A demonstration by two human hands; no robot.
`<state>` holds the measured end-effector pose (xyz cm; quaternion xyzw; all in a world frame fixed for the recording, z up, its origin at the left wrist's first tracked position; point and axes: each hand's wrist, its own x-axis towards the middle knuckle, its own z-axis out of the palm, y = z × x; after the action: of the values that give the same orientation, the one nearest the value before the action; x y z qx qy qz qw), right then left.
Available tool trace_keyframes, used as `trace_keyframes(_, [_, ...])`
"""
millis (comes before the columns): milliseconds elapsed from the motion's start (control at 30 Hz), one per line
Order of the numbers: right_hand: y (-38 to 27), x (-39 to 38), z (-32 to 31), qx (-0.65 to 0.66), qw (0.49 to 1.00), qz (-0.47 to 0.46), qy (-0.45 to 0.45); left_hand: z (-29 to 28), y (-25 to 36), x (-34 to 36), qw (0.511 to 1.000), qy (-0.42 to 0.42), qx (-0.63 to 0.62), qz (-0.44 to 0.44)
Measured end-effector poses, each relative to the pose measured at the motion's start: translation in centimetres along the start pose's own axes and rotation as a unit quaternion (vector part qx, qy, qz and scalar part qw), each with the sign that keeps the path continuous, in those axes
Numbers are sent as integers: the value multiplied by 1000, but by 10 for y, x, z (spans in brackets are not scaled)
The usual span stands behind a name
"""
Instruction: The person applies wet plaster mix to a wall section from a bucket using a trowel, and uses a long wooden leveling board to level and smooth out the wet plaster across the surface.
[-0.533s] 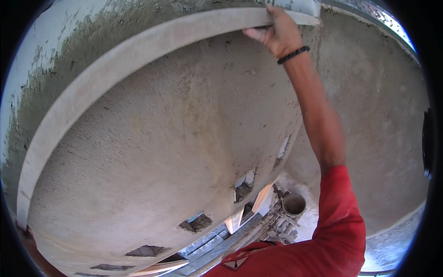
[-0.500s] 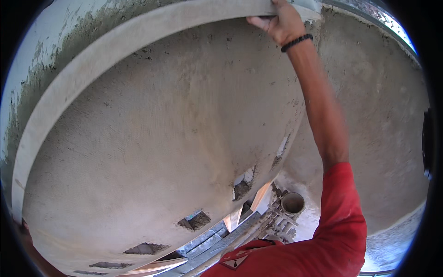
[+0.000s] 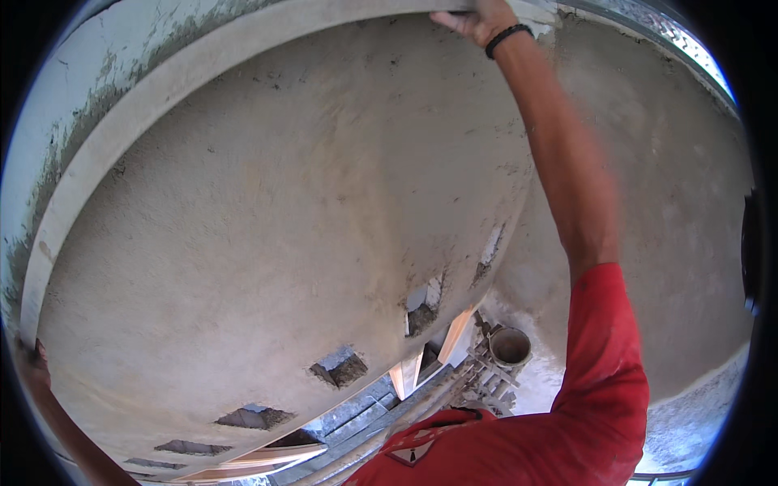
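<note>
Gripping the long pale bar (image 3: 203, 63) at both ends, you are stretching your arms wide across a grey plastered wall (image 3: 284, 202). Your right hand (image 3: 485, 24) is clasping the bar near its right end, at the top of the view, with the thumb showing below the lower edge and the other fingers partly cut off by the border. A dark beaded bracelet (image 3: 506, 39) is circling that wrist, and a red sleeve (image 3: 604, 332) is covering your upper arm. Your left hand (image 3: 34, 368) is closing around the bar's lower left end, near the dark rim, where most of its fingers are too dim to make out. The bar is running along the upper and left part of the wall, seeming to curve through the lens, and a paler, patchily coated strip (image 3: 77, 89) is showing beyond it. Several rough holes are lining the wall's far lower edge, one (image 3: 340, 368) squarish, and a round bucket (image 3: 510, 347) is standing beyond them, near some light timber (image 3: 458, 334).
</note>
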<state>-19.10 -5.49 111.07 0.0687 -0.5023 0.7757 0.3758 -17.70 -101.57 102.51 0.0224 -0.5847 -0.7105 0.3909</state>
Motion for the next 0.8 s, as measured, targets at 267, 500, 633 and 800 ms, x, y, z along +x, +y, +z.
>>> trace_keyframes(267, [47, -64, -36, 30, 999, 17, -27, 3, -36, -39, 994, 84, 3, -75])
trace_keyframes(500, [100, -106, -83, 55, 994, 85, 29, 16, -83, -99, 985, 102, 12, -138])
trace_keyframes(633, [129, -131, -109, 29, 992, 115, 49, 9, -125, -135, 985, 75, 8, -155])
trace_keyframes(800, [168, -155, -138, 28, 983, 152, 95, 1, -172, -179, 984, 38, 2, -173])
